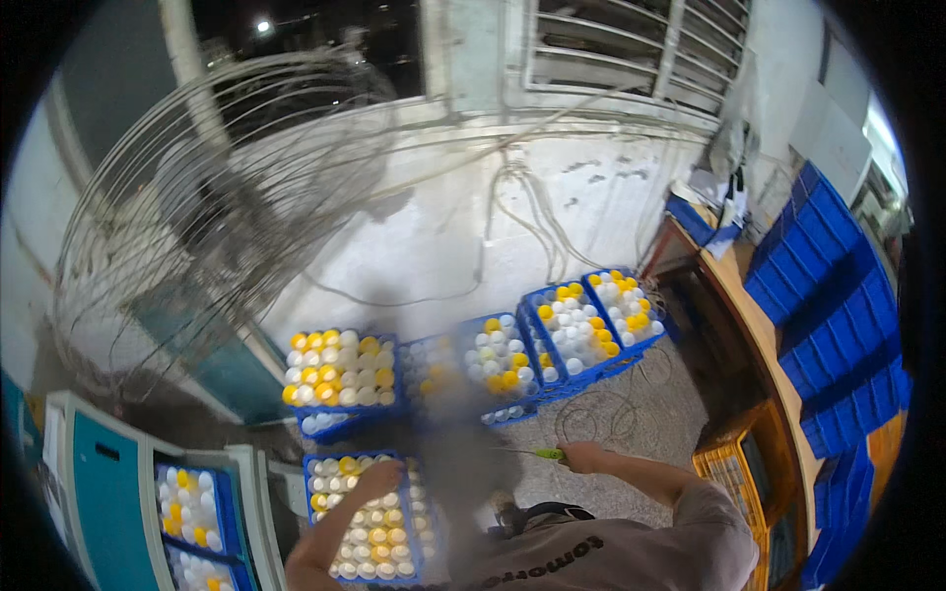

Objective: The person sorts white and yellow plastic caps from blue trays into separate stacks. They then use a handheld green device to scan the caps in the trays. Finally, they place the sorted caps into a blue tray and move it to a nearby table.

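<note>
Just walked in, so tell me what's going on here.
A person holds a green-handled tool in the right hand, out to the side. The left hand is at the white and yellow round-topped pieces packed in rows below; whether it grips one is unclear. More blue crates of similar pieces stand toward the wall.

A grey blur veils the middle crate (419, 414); the green-handled tool's (549, 454) tip is indistinct; the lower-left crate (239, 575) is cut off.
</note>
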Motion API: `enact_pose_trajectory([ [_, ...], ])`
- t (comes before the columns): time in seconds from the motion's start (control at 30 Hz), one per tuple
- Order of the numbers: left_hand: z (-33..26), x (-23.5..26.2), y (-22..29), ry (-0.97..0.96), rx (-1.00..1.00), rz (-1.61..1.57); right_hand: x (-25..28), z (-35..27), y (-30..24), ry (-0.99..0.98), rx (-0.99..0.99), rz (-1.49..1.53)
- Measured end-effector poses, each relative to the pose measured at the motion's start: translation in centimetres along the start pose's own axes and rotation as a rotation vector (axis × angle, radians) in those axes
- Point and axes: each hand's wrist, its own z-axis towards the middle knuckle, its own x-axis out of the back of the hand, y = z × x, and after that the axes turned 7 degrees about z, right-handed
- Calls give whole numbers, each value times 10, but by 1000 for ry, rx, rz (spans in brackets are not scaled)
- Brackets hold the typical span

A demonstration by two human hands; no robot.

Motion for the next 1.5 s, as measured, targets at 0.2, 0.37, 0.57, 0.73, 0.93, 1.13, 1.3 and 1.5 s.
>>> enact_pose_trajectory([
  [0.2, 165, 64, 31, -240, -191, 288, 1, -19, 63, 11, -171, 268],
  [0.37, 277, 43, 16, -667, -372, 479, 2, -10, 87, 226, -309, 416],
  [0.57, 324, 97, 28, -870, -606, 581, 21, 22, 96, 575, -404, 489],
  [0.73, 368, 156, 57, -1350, -899, 506, 47, 45, 100, 599, -500, 587],
  [0.93, 378, 152, 140, -1236, -689, 349, 50, 47, 103, 633, -498, 680],
  [1.13, 389, 145, 259, -1219, -764, 234, -9, 19, 129, 583, -548, 670],
  [1.3, 373, 151, 371, -1242, -901, 70, -74, -24, 169, 659, -617, 698],
  [1.5, 351, 156, 463, -1052, -1079, -275, -57, -105, 210, 782, -757, 887],
])
